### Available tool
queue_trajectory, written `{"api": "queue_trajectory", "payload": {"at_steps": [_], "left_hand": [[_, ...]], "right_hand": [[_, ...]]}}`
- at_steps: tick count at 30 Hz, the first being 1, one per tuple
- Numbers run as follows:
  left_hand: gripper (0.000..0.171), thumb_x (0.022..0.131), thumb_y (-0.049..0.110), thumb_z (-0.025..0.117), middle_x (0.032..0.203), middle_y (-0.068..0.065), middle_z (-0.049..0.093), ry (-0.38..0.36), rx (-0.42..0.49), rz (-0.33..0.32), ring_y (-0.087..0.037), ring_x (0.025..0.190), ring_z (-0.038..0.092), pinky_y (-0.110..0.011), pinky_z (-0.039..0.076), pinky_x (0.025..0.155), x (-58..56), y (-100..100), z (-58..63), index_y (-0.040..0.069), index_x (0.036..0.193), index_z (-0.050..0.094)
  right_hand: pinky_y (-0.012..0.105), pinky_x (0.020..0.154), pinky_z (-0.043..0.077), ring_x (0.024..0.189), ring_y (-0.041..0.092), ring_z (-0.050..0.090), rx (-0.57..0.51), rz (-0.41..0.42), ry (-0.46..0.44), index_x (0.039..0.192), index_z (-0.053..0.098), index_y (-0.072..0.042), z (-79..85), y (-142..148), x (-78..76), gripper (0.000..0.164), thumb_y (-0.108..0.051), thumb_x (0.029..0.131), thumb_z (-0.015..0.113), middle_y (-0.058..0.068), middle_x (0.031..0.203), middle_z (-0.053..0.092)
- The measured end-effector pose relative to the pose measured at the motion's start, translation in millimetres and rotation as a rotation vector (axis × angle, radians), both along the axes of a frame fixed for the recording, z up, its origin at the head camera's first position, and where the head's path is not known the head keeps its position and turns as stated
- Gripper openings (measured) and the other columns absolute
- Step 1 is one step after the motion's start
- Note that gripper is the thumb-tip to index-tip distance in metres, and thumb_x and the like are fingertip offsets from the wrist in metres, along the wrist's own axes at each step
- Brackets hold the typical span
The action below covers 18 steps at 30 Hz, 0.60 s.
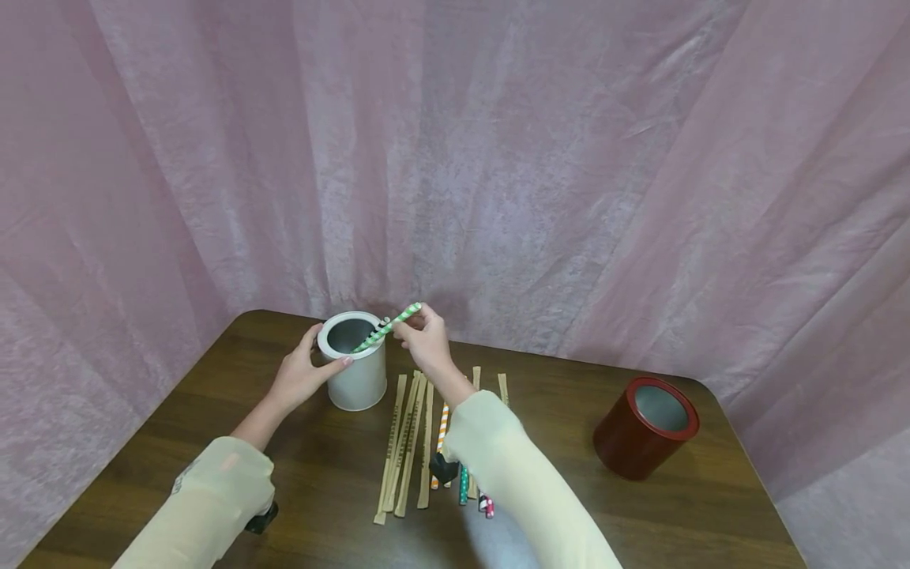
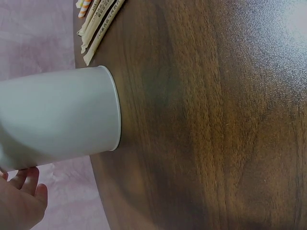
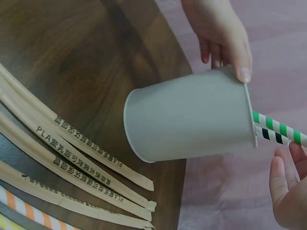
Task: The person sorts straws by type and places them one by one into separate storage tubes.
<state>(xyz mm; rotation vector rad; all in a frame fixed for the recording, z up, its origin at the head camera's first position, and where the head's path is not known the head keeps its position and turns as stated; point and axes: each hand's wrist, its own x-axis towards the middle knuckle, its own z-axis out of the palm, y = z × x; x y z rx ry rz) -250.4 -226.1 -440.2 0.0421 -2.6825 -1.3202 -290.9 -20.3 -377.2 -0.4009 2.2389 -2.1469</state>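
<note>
A white can point(image 1: 358, 385) stands upright on the table, its top open. My left hand point(image 1: 300, 381) holds it at the rim from the left, thumb on the near side; in the left wrist view the fingers point(image 2: 29, 182) touch its wall. A green-and-white striped straw point(image 1: 387, 327) slants down into the can's mouth. Its upper end is pinched by my right hand point(image 1: 426, 341). Beside it, a black-and-white striped straw point(image 3: 272, 135) also sticks out of the can. The straws' lower ends are hidden inside.
Several paper-wrapped straws point(image 1: 408, 450) lie right of the can. Near them are an orange-striped straw point(image 1: 441, 431), a green dotted straw point(image 1: 464, 486) and a pink one point(image 1: 490, 508), partly beneath my right forearm. A red can point(image 1: 633, 438) stands at the table's right. Pink curtains hang behind.
</note>
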Motion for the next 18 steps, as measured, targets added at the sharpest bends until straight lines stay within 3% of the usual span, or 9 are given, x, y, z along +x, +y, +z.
{"api": "queue_trajectory", "payload": {"at_steps": [4, 7, 9, 12, 16, 18], "left_hand": [[0.091, 0.076, 0.051, 0.061, 0.137, -0.021, 0.035, -0.002, 0.000, -0.002, -0.038, 0.123, 0.036, -0.055, 0.034, 0.092, 0.0, 0.9, 0.0, 0.009, 0.141, 0.014], [0.091, 0.076, 0.051, 0.061, 0.137, -0.021, 0.036, -0.005, 0.005, -0.006, -0.038, 0.123, 0.036, -0.056, 0.034, 0.092, -0.1, 1.9, -0.4, 0.009, 0.141, 0.014], [0.091, 0.076, 0.051, 0.061, 0.136, -0.020, 0.036, -0.007, 0.011, -0.011, -0.037, 0.122, 0.036, -0.056, 0.034, 0.091, -0.1, 2.6, -0.4, 0.009, 0.141, 0.014], [0.092, 0.076, 0.051, 0.061, 0.136, -0.020, 0.036, -0.010, 0.018, -0.017, -0.037, 0.122, 0.036, -0.056, 0.035, 0.091, 0.0, 3.4, -0.2, 0.009, 0.141, 0.013], [0.091, 0.076, 0.050, 0.062, 0.136, -0.021, 0.035, -0.006, 0.017, -0.017, -0.038, 0.122, 0.036, -0.056, 0.035, 0.091, 0.0, 3.7, 0.1, 0.009, 0.141, 0.014], [0.091, 0.076, 0.050, 0.062, 0.137, -0.021, 0.035, -0.004, 0.015, -0.013, -0.038, 0.123, 0.036, -0.056, 0.035, 0.091, -0.3, 3.2, -0.3, 0.009, 0.141, 0.014]], "right_hand": [[0.021, 0.054, 0.045, 0.062, 0.008, 0.054, 0.048, 0.038, -0.004, 0.093, 0.053, 0.008, 8.0, -1.2, 12.4, 0.015, -0.001, 0.081, 0.057, 0.021, 0.083, 0.061], [0.026, 0.058, 0.048, 0.061, 0.008, 0.054, 0.082, 0.051, -0.021, 0.093, 0.054, 0.008, 11.5, -0.7, 18.6, 0.015, -0.002, 0.082, 0.056, 0.015, 0.078, 0.060], [0.030, 0.061, 0.050, 0.060, 0.006, 0.055, 0.098, 0.055, -0.032, 0.092, 0.055, 0.005, 4.9, -0.9, 15.7, 0.014, -0.006, 0.083, 0.057, 0.010, 0.078, 0.060], [0.028, 0.061, 0.051, 0.066, 0.022, 0.062, 0.105, 0.078, -0.077, 0.095, 0.057, 0.003, -4.5, 1.2, 10.0, 0.017, -0.010, 0.084, 0.057, 0.014, 0.085, 0.062], [0.025, 0.060, 0.050, 0.076, 0.029, 0.064, 0.099, 0.099, -0.114, 0.099, 0.058, 0.000, -16.2, 9.2, 4.1, 0.021, -0.015, 0.085, 0.057, 0.017, 0.094, 0.063], [0.031, 0.064, 0.052, 0.071, 0.019, 0.063, 0.105, 0.093, -0.121, 0.099, 0.058, -0.003, -21.5, 15.4, 1.4, 0.020, -0.018, 0.085, 0.057, 0.013, 0.091, 0.064]]}}
